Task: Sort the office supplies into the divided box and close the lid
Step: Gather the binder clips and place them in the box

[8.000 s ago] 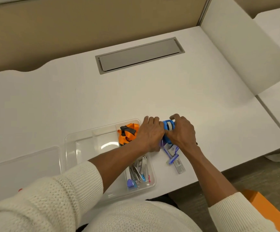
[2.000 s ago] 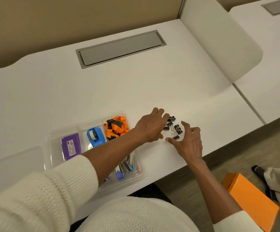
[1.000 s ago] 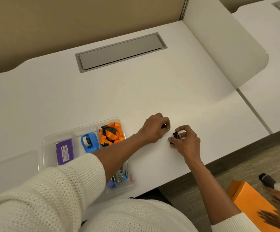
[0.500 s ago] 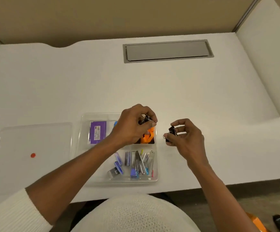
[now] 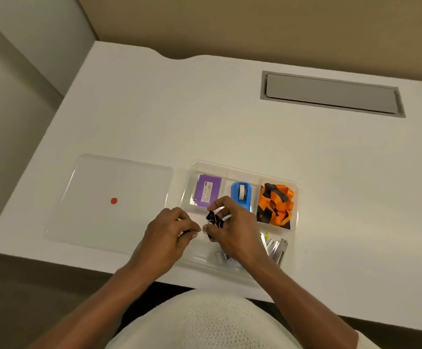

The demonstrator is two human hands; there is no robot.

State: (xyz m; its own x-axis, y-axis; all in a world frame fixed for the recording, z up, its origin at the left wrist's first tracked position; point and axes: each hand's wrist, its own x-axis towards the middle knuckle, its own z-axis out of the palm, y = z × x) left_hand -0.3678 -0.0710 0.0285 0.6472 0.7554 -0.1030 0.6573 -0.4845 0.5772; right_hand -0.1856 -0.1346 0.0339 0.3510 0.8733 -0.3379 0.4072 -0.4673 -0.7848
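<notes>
Clear plastic forms both the box (image 5: 296, 187) and its lid (image 5: 119, 177); the lid lies flat on the desk (image 5: 230, 127) just left of the box, which leaves every compartment open for loading. Both hands work over the near-left part of the box. The right hand (image 5: 237, 233) is closed on a bunch of black binder clips (image 5: 214, 219), held above the box and probably bound for the near-left compartment, though the hands hide its floor. The left hand (image 5: 164, 238) is pinched shut on something thin and wiry, apparently a clip handle; the view is too blurred to confirm. Back row, left to right: a purple packet (image 5: 207, 190), a blue tape dispenser (image 5: 241, 195), and a bundle of orange and black ribbon (image 5: 275, 205), one item type per cell. The near-right compartment holds metal pieces (image 5: 276, 248). No supplies are visible loose on the desk, so the clips look like the last item before the lid goes on.
</notes>
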